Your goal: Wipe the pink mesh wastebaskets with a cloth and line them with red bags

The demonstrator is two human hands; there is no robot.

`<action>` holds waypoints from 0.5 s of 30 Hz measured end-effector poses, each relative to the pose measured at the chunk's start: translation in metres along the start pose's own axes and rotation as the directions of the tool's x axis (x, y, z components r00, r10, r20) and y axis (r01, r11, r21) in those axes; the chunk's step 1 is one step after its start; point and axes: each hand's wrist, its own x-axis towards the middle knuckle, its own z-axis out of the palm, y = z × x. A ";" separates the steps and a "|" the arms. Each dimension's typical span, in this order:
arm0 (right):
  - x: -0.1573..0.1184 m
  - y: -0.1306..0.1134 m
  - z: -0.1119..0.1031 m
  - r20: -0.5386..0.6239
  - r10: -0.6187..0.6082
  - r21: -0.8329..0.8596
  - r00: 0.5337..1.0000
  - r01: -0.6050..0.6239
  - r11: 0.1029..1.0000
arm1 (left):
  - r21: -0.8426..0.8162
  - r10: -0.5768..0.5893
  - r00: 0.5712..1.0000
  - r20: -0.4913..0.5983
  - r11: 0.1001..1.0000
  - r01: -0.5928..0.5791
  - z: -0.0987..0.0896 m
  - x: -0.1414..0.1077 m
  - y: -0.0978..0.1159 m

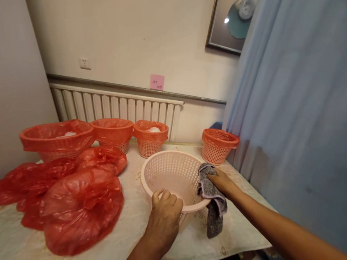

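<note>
A pale pink plastic basket with lattice walls stands on the table in front of me, slightly tilted toward me. My left hand is closed over its near rim. On the right side of the same rim, my right hand grips a grey cloth with a light purple edge. Part of the cloth lies over the rim and the rest hangs down outside. The fingertips of my right hand are partly hidden by the cloth.
Filled red plastic bags lie on the left of the table. Behind them stand several baskets lined with red bags. Another red-lined basket stands at the back right, beside a blue curtain. A radiator runs along the wall.
</note>
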 end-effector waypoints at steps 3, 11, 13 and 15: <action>0.029 -0.006 -0.005 0.028 -0.001 -0.128 1.000 0.004 0.992 | -0.005 -0.001 1.000 -0.016 1.000 0.001 0.001 0.001 -0.002; 0.083 -0.023 0.008 0.099 -0.090 -0.264 0.991 0.114 0.958 | -0.016 -0.010 1.000 0.006 1.000 0.010 0.004 -0.001 -0.004; 0.092 -0.028 0.011 0.107 -0.111 -0.265 0.988 0.136 0.955 | -0.019 -0.009 1.000 0.001 1.000 0.009 0.004 -0.001 -0.005; 0.097 -0.031 0.012 0.110 -0.124 -0.259 0.986 0.149 0.954 | -0.018 0.002 1.000 -0.004 1.000 -0.002 0.003 0.000 -0.007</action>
